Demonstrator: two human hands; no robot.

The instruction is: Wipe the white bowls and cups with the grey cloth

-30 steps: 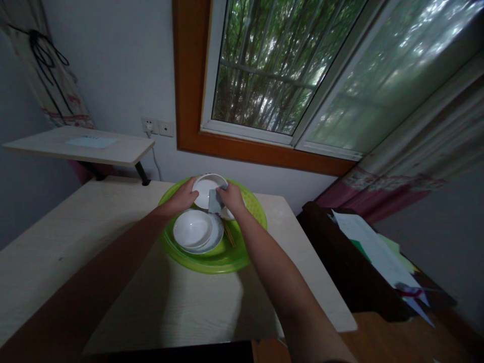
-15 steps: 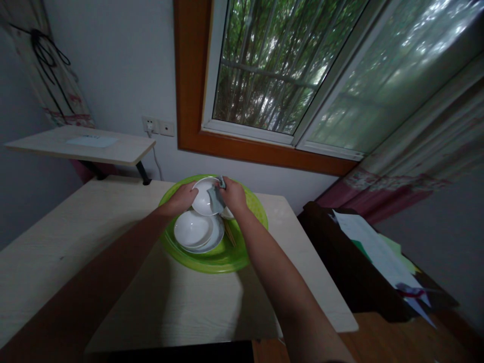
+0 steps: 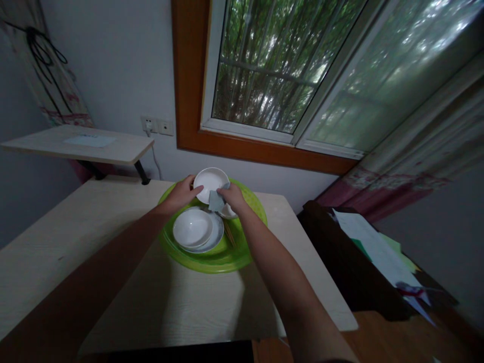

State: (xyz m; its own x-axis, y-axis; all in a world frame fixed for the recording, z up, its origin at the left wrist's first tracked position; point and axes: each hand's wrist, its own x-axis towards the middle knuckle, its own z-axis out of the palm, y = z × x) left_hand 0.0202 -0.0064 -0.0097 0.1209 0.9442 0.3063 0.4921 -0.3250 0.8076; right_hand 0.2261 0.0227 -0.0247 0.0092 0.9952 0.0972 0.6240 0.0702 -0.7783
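A white bowl (image 3: 210, 179) is tilted above the far side of a round green basin (image 3: 227, 265). My left hand (image 3: 184, 194) grips its left rim, thumb inside. My right hand (image 3: 233, 196) is closed on a grey-green cloth (image 3: 217, 201), which lies against the bowl's near right rim. Below, another white bowl (image 3: 192, 228) rests on a plate (image 3: 217, 234) in the basin. A further small white bowl (image 3: 228, 212) is partly hidden by my right hand, and brown chopsticks (image 3: 229, 234) lie nearby.
The basin stands on a pale wooden table (image 3: 124, 282). A raised shelf (image 3: 128, 151) with a paper on it is at the left back. Behind are the wall and window (image 3: 272, 75). On the right, a dark cabinet (image 3: 328, 257) bears papers (image 3: 370, 242).
The held bowl has risen slightly and turned its inside more toward me. My right hand with the cloth has shifted from the far right rim down to the near right rim.
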